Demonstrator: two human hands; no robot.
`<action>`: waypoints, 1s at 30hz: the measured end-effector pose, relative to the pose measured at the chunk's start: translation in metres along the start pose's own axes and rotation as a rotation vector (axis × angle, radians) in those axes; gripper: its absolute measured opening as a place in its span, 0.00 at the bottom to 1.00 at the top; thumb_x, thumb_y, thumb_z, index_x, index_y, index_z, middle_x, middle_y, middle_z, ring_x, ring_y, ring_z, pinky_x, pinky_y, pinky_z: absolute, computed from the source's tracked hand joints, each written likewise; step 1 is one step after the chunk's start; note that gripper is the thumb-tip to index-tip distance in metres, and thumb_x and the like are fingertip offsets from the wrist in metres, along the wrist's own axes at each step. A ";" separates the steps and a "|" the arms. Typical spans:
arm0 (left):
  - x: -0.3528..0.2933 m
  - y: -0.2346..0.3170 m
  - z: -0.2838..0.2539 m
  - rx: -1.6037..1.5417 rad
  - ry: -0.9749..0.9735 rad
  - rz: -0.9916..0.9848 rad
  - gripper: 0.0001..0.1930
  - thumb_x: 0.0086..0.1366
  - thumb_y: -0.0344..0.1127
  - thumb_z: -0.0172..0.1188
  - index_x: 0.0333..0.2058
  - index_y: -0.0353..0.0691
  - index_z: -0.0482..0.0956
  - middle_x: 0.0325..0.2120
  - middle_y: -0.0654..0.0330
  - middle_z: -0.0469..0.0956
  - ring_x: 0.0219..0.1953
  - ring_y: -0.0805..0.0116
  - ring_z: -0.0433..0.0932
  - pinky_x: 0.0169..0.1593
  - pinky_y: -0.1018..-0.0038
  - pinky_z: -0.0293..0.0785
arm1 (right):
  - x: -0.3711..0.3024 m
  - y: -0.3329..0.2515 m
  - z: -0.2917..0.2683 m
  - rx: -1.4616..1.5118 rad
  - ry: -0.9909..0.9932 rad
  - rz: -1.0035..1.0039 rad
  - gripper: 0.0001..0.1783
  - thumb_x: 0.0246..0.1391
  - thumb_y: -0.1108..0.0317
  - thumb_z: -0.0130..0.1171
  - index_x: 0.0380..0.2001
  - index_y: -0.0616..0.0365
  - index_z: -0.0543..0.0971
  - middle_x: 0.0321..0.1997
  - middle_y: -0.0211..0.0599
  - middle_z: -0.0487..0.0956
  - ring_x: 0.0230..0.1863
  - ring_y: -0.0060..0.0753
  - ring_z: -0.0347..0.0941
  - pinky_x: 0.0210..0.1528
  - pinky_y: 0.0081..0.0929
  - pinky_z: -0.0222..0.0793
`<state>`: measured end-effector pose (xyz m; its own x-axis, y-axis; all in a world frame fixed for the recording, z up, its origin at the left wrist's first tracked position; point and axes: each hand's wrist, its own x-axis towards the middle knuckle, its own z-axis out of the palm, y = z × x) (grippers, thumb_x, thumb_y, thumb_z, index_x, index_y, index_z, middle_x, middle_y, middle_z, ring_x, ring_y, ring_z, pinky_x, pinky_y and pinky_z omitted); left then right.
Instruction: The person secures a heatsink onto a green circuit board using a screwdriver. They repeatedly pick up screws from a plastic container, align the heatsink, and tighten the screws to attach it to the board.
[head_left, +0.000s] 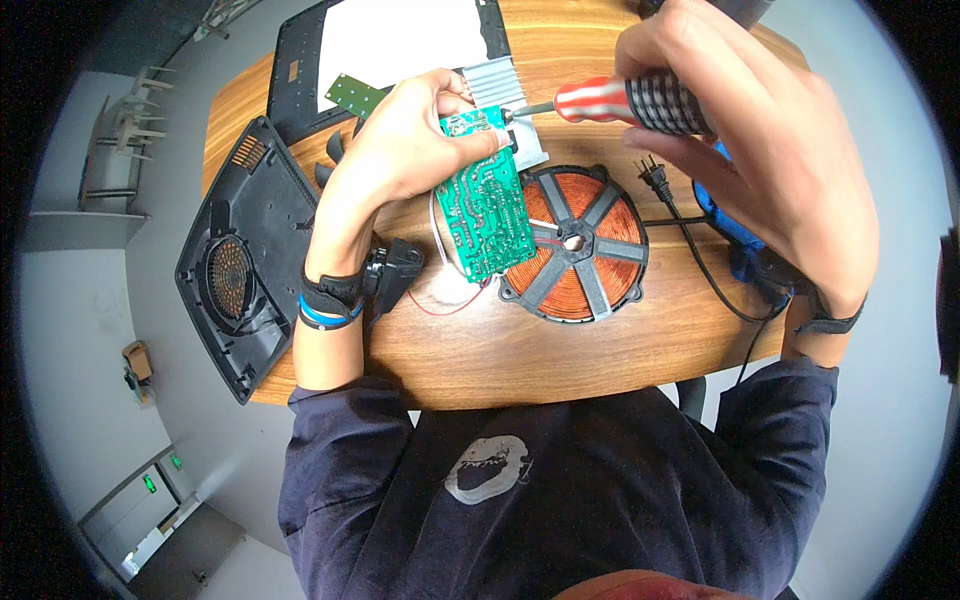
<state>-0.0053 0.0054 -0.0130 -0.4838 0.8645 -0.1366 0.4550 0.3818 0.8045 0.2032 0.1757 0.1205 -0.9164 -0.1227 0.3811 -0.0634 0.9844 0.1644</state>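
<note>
My left hand (415, 140) grips a green circuit board (487, 205) by its upper left edge, thumb lying across its solder side. In my right hand (745, 140) is a screwdriver (590, 101) with a red, black and white handle, held almost level. Its shaft points left, and the tip meets the board's top right corner. A finned metal heat sink (494, 82) sits behind the board's upper end. Below and to the right lies a round copper coil (572, 243) with black spokes, partly covered by the board. Thin red and white wires run near the board.
A black plastic housing (250, 270) with a round grille lies at the table's left. Behind are a black-framed panel (400, 45) and a small green board (354, 96). A power plug (655, 175) and its black cord lie right of the coil, beside a blue object (735, 225).
</note>
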 end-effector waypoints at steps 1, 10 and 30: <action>0.000 -0.002 0.000 0.004 -0.004 0.001 0.17 0.61 0.29 0.75 0.45 0.30 0.79 0.34 0.57 0.87 0.37 0.74 0.84 0.42 0.75 0.82 | 0.000 0.001 0.001 0.006 -0.033 0.027 0.21 0.55 0.50 0.72 0.40 0.53 0.76 0.33 0.35 0.76 0.28 0.43 0.80 0.28 0.34 0.74; -0.002 0.000 -0.001 -0.027 -0.017 -0.003 0.16 0.62 0.29 0.75 0.45 0.31 0.80 0.34 0.58 0.87 0.36 0.75 0.84 0.42 0.76 0.81 | 0.003 0.017 -0.002 0.138 -0.153 0.049 0.26 0.52 0.46 0.73 0.38 0.54 0.75 0.32 0.35 0.75 0.31 0.43 0.80 0.29 0.34 0.73; 0.001 -0.003 0.000 -0.134 -0.075 -0.006 0.21 0.63 0.29 0.74 0.52 0.31 0.79 0.39 0.56 0.88 0.43 0.72 0.86 0.50 0.76 0.82 | -0.006 0.006 0.003 0.164 -0.025 0.027 0.17 0.48 0.63 0.76 0.39 0.53 0.81 0.38 0.34 0.77 0.32 0.37 0.81 0.32 0.32 0.78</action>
<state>-0.0070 0.0052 -0.0154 -0.4265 0.8863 -0.1804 0.3457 0.3440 0.8730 0.2072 0.1824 0.1166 -0.9279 -0.0952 0.3604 -0.1009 0.9949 0.0031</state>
